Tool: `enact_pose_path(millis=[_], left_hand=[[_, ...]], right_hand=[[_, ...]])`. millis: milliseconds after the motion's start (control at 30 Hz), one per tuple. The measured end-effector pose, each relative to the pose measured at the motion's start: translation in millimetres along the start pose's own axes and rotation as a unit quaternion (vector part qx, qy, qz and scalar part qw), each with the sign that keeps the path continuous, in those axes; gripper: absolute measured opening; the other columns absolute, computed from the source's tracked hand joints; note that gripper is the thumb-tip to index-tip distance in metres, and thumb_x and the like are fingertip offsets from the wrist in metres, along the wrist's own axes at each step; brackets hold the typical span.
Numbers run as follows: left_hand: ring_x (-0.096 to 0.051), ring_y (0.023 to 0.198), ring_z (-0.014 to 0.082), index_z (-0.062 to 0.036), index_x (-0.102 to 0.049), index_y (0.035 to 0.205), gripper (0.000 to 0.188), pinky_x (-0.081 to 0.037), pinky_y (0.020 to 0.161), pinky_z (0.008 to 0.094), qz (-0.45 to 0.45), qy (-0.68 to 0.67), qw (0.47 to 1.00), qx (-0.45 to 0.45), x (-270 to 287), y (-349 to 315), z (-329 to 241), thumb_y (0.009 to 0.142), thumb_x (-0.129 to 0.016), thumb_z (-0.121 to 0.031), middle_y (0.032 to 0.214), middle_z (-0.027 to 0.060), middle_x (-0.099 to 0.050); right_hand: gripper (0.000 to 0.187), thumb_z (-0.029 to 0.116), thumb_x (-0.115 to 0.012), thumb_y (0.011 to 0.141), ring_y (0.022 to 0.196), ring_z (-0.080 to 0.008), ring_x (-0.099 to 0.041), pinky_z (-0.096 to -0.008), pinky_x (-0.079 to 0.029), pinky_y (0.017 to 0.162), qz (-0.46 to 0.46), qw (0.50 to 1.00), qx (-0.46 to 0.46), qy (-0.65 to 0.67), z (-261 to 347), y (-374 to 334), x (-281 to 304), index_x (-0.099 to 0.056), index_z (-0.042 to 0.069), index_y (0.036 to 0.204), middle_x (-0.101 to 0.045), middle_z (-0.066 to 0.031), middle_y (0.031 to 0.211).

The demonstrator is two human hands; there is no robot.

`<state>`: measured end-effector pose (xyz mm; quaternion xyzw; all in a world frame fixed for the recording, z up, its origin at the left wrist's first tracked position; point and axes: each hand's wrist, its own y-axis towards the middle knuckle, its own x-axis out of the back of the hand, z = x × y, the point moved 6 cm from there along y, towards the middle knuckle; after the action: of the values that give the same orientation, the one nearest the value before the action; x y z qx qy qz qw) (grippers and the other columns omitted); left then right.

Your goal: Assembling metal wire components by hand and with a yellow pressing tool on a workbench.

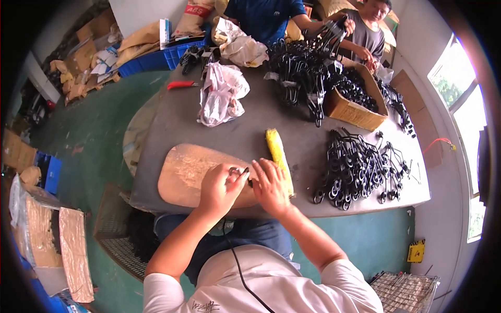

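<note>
Hand work at the near edge of the counter (308, 151), as I follow it remotely through the head view. The left hand (218, 187) is curled, its thumb and forefinger nearly closed on a small dark piece (246, 170), which sits above the right end of the tan board (180, 169) lying along that near edge. The right hand (272, 189) is mostly open, palm down, fingers extended beside the piece; a dark bit (250, 183) shows by its inner side, and I cannot tell whether it belongs to the same piece or is gripped. For good handling, I judge that the left pinch should stay firm but light, with the right fingertips brought square to the piece's free end. I would work directly over the board, so that anything dropped lands there, and hold the right wrist clear of the yellow bar (276, 145) just beside it. The tangled black pieces (349, 167) toward the counter's near right corner lie well apart and are best left undisturbed.
</note>
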<state>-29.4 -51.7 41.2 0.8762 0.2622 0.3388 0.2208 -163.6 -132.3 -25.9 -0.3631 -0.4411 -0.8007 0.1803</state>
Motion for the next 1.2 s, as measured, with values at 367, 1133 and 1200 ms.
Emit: enact_pose_path(millis=[367, 1133, 1200], left_hand=[[-0.064, 0.073, 0.019, -0.0051, -0.062, 0.094, 0.016, -0.052, 0.069, 0.0317, -0.024, -0.019, 0.999, 0.015, 0.8, -8.1, -4.4, 0.083, -0.074, -0.002, 0.09, 0.0079, -0.069], [-0.054, 0.07, 0.0109, -0.0024, -0.056, 0.112, 0.032, -0.048, 0.067, 0.0256, -0.152, -0.264, 0.934, 0.184, 61.6, -19.5, 37.9, 0.107, -0.038, -0.029, 0.1, 0.0087, -0.062], [-0.053, 0.067, 0.0098, -0.002, -0.057, 0.115, 0.039, -0.045, 0.063, 0.0242, -0.2, -0.26, 0.926, 0.187, 96.5, -20.3, 48.5, 0.107, -0.039, -0.036, 0.099, 0.009, -0.062]], right_hand=[[0.047, 0.017, -0.067, 0.087, 0.113, -0.0342, -0.056, -0.0481, -0.04, 0.105, 0.009, 0.996, -0.013, 0.087, -18.5, -14.0, -0.1, -0.055, 0.0, 0.13, -0.06, -0.017, 0.12], [0.038, 0.013, -0.067, 0.089, 0.103, -0.0343, -0.058, -0.0439, -0.046, 0.094, -0.044, 0.993, -0.06, 0.09, -24.6, -20.6, -3.1, -0.059, 0.002, 0.124, -0.062, -0.0153, 0.111], [0.036, 0.014, -0.067, 0.089, 0.103, -0.0338, -0.058, -0.0437, -0.047, 0.093, -0.04, 0.994, -0.063, 0.078, -25.5, -20.2, -4.2, -0.06, 0.002, 0.122, -0.062, -0.0151, 0.11]])
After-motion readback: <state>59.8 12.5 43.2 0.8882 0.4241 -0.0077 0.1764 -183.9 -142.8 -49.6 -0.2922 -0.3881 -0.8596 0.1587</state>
